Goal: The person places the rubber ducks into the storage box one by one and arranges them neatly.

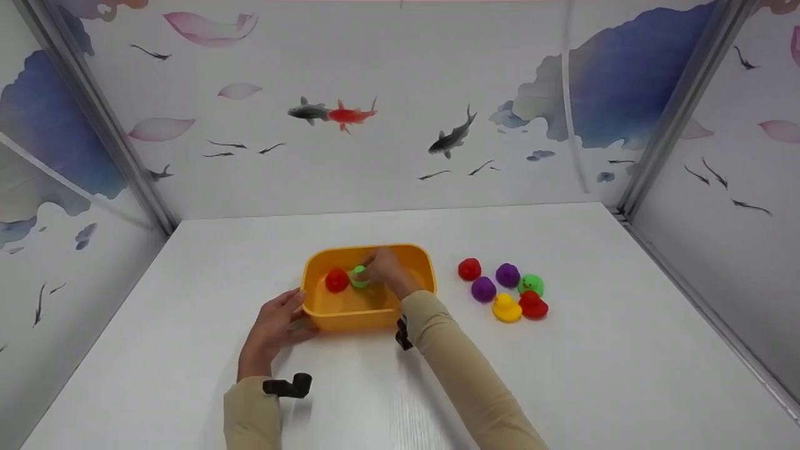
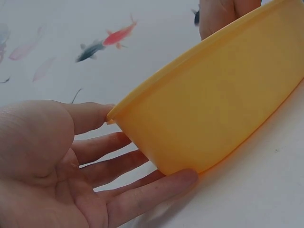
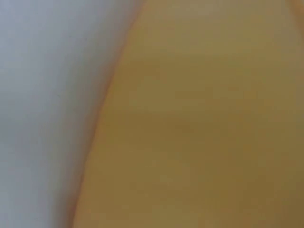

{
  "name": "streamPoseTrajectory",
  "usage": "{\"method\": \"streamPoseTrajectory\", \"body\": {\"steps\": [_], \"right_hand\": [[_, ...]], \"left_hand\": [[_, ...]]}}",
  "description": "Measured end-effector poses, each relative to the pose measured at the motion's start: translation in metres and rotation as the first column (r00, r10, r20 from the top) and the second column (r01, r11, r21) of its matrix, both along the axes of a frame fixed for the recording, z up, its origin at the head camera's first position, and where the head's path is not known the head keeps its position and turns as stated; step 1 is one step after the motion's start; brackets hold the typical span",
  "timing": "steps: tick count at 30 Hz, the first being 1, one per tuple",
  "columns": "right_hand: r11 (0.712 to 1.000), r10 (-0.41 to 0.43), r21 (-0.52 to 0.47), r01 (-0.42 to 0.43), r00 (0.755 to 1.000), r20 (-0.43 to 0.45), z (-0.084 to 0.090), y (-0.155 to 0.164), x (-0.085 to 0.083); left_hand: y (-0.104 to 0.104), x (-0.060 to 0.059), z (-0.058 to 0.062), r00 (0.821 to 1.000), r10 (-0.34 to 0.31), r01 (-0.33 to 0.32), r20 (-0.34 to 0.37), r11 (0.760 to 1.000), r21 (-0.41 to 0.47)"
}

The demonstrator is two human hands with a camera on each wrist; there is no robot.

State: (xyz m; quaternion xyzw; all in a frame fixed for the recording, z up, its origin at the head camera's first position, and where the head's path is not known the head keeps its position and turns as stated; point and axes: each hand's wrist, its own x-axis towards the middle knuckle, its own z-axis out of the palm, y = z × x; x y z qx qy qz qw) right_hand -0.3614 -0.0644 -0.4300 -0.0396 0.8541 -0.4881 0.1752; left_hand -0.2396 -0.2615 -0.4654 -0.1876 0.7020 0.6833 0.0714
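Note:
A yellow plastic basin (image 1: 356, 322) rests on the white table. My left hand (image 1: 275, 322) holds it at its near left corner; in the left wrist view the thumb is at the rim and the fingers (image 2: 142, 199) lie along the side and base. Inside the basin, my right hand (image 1: 386, 269) pinches a small green rubber duck (image 1: 359, 278), partly hidden by the fingers. A red toy duck (image 1: 337, 280) sits in the basin just left of it. The basin's wall (image 3: 190, 133) fills most of the right wrist view, blurred, and no fingers show there.
Right of the basin stands a loose group of toy ducks: red ones (image 1: 533, 305) (image 1: 469, 269), purple ones (image 1: 484, 289) (image 1: 507, 275), a green one (image 1: 531, 285) and a yellow one (image 1: 506, 308). Printed panels (image 1: 400, 181) wall the table (image 1: 594, 375) at the back and sides.

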Motion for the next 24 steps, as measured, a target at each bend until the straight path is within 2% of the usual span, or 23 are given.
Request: {"method": "streamPoseTrajectory", "body": {"steps": [5,10,14,19,24], "right_hand": [[1.000,-0.015,-0.022,0.015,1.000,0.011,-0.001,0.000,0.000],[0.999,0.035,0.009,-0.034,0.999,-0.010,0.003,0.006,0.003],[0.997,0.083,0.007,-0.083,0.996,-0.024,0.013,0.018,0.005],[0.986,0.152,-0.055,-0.156,0.986,-0.070,0.031,0.040,0.010],[0.983,0.141,-0.091,-0.157,0.978,-0.156,0.044,0.062,0.024]], "left_hand": [[0.000,-0.001,0.001,1.000,-0.007,0.007,-0.004,1.000,-0.017],[0.000,0.001,-0.001,1.000,-0.009,0.009,0.004,1.000,-0.030],[0.000,0.001,-0.001,1.000,-0.010,0.010,-0.002,1.000,-0.026],[0.000,0.001,-0.001,1.000,-0.015,0.015,-0.014,1.000,-0.008],[0.000,0.002,0.000,1.000,-0.014,0.014,0.000,1.000,-0.018]]}}
